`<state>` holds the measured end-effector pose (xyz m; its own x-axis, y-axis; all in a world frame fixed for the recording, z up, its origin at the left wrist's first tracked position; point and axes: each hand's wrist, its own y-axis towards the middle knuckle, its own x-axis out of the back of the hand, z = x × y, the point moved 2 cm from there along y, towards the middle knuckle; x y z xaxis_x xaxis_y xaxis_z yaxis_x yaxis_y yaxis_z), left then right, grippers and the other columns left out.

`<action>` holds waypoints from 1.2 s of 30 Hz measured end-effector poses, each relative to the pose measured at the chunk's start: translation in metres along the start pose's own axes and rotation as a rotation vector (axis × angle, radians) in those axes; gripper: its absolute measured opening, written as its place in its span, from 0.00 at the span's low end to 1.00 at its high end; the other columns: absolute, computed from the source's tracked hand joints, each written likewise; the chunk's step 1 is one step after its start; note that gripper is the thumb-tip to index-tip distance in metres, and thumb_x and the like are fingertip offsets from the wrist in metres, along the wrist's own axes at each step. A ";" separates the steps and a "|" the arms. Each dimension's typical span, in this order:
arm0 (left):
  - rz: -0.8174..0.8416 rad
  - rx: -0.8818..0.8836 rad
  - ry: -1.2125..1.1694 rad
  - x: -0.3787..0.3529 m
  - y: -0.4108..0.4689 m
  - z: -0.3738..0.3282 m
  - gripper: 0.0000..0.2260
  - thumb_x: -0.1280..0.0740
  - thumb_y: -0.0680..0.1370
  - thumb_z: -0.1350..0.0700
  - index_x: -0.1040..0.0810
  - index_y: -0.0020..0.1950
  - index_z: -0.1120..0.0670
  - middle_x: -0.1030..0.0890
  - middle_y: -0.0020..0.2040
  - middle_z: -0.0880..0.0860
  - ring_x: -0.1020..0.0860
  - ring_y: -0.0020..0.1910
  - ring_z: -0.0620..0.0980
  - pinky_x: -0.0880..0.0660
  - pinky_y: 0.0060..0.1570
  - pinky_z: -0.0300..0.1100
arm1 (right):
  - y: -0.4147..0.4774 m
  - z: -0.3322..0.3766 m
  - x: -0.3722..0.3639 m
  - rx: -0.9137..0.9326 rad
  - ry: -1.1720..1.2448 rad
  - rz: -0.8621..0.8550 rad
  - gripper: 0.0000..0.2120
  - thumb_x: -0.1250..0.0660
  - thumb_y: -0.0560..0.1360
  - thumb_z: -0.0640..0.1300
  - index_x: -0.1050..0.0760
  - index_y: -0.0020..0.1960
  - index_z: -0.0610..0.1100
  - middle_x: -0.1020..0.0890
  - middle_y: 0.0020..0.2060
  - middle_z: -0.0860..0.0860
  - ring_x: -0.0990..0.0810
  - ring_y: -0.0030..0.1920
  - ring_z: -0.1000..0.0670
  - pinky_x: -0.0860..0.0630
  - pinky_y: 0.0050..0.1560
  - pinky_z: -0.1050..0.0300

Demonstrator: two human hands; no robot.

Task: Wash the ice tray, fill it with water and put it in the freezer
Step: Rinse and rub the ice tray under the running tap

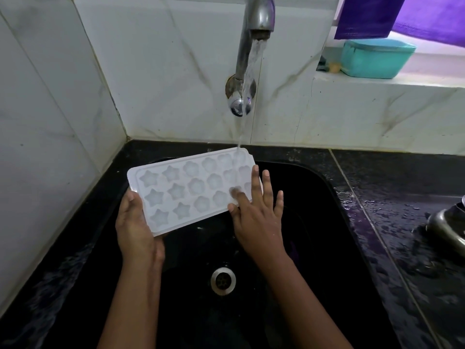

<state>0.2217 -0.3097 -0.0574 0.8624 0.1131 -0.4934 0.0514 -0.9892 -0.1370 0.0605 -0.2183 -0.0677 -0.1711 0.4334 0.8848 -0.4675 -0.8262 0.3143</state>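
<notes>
A white ice tray point(186, 190) with star and flower shaped cups is held over the black sink point(314, 248), cups facing up. My left hand point(134, 227) grips its near left corner from below. My right hand point(259, 212) lies flat on the tray's right end, fingers spread, with the thumb blurred over a cup. Water runs from the metal tap point(256, 18) in a thin stream and lands on the tray's far right corner.
The sink drain point(223, 280) lies below the hands. A wet black counter point(402, 222) runs to the right, with a metal object point(448, 227) at its edge. A teal container point(375, 57) sits on the window ledge under purple cloths point(370, 16). White tiled walls close off the left and back.
</notes>
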 end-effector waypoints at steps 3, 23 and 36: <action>-0.012 -0.005 -0.002 0.001 0.000 0.001 0.11 0.42 0.83 0.52 0.20 0.51 0.47 0.15 0.51 0.49 0.18 0.54 0.54 0.26 0.60 0.62 | 0.001 0.007 0.003 -0.023 0.065 0.032 0.25 0.57 0.77 0.55 0.30 0.65 0.52 0.61 0.77 0.49 0.72 0.72 0.52 0.67 0.70 0.44; -0.067 -0.074 0.068 0.002 0.001 0.001 0.09 0.40 0.83 0.53 0.20 0.51 0.47 0.18 0.52 0.50 0.20 0.57 0.55 0.24 0.59 0.56 | 0.006 -0.009 0.013 0.051 0.152 0.180 0.09 0.37 0.77 0.54 0.26 0.55 0.52 0.64 0.73 0.57 0.72 0.71 0.56 0.64 0.73 0.45; -0.110 -0.062 0.062 0.015 0.007 -0.006 0.10 0.41 0.83 0.52 0.21 0.58 0.51 0.18 0.56 0.53 0.18 0.50 0.49 0.19 0.48 0.47 | 0.007 -0.015 0.014 -0.014 0.202 0.020 0.19 0.43 0.77 0.58 0.27 0.64 0.54 0.57 0.77 0.53 0.66 0.74 0.54 0.59 0.73 0.43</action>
<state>0.2381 -0.3156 -0.0609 0.8793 0.2168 -0.4241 0.1763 -0.9753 -0.1330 0.0422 -0.2125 -0.0580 -0.3500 0.4814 0.8036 -0.4745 -0.8308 0.2911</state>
